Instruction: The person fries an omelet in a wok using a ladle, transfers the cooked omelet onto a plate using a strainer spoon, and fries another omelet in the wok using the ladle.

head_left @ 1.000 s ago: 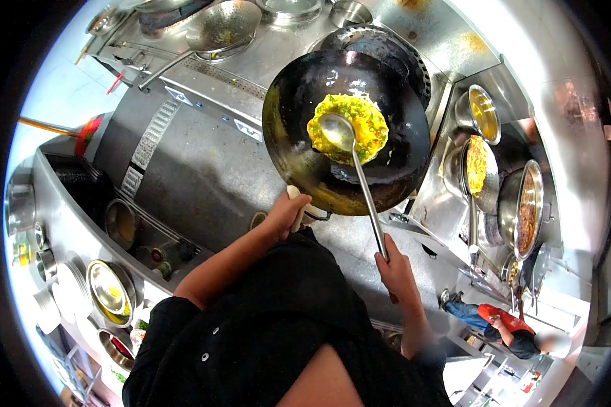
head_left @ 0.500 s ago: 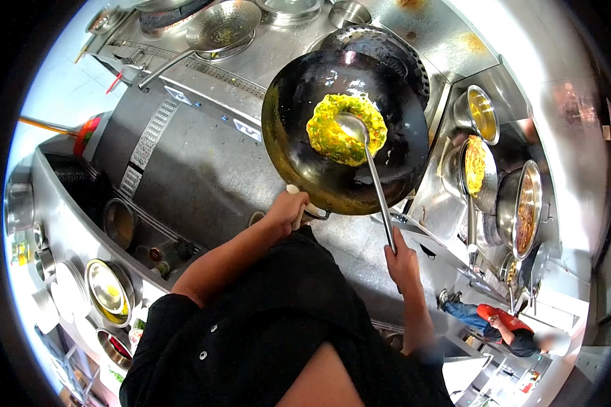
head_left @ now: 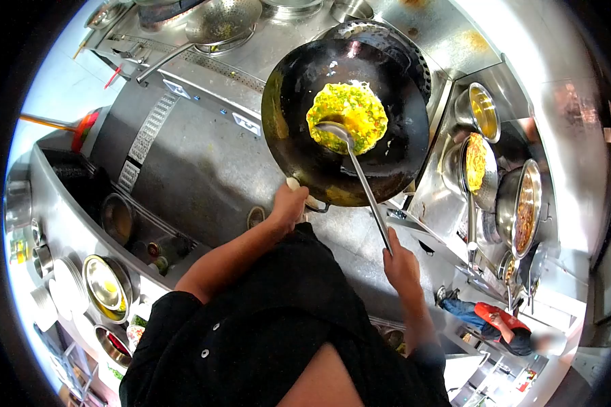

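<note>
A large black wok (head_left: 387,159) is held tilted over the stove, its inside facing me. My left hand (head_left: 290,205) is closed round the wok's handle with a pale cloth (head_left: 292,184) in the grip. Spread in the wok is a round yellow egg omelette (head_left: 353,112) flecked with green and orange bits. My right hand (head_left: 402,266) grips the long metal handle of a ladle (head_left: 361,173). The ladle's bowl rests at the lower left edge of the omelette.
To the right stand a bowl of yellow liquid (head_left: 483,112), a strainer with a cooked omelette (head_left: 476,163) and a basin of brown food (head_left: 525,210). A perforated skimmer (head_left: 220,24) lies at the back. Plates (head_left: 68,281) are stacked left. A person in red (head_left: 495,319) stands lower right.
The ladle bowl has moved from the omelette's middle to its lower left edge. The wok has risen slightly, and the omelette now looks flatter and wetter on top.
</note>
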### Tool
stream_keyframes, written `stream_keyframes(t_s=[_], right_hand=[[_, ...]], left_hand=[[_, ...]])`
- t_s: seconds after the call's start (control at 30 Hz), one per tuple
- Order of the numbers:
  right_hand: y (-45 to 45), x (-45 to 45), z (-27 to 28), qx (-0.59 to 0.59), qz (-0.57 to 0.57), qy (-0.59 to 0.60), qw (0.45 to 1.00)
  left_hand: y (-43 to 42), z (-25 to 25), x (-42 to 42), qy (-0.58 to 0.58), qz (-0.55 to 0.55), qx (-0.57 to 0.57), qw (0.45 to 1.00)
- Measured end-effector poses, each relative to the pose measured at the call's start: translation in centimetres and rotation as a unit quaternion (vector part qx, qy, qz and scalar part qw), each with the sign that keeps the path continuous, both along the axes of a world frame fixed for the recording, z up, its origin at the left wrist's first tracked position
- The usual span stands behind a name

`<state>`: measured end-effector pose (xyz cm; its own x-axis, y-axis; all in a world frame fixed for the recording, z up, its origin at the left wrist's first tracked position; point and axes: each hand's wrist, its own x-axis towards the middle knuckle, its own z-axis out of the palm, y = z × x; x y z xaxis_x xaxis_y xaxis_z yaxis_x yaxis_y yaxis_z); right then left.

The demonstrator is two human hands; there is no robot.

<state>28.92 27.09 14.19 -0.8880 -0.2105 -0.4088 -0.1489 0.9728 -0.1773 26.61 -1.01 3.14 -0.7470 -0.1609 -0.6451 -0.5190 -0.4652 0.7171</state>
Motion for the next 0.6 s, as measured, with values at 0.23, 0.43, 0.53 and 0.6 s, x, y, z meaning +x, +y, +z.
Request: stream_keyframes(t_s=[0.23,0.43,0.53,0.6], right_hand=[[0.7,0.4,1.6,0.021,-0.008,0.002,1.0],[1.5,1.1,3.0,0.082,0.02,0.014,0.996],[3.5,2.8,4.2,0.041,-0.007,0.023,0.999],[4.0,3.0,3.4,-0.046,-0.051,0.028,0.997]], left_hand=[[0.0,-0.7,-0.1,-0.014,0.006,0.01,1.0],[0.0,-0.8,-0.1,-0.015,0.017,-0.003,1.0],[0.2,-2.0,0.0,-0.005,0.022,-0.031,0.999],[0.5,-1.1,0.0,0.022,0.056,-0.008,0.998]])
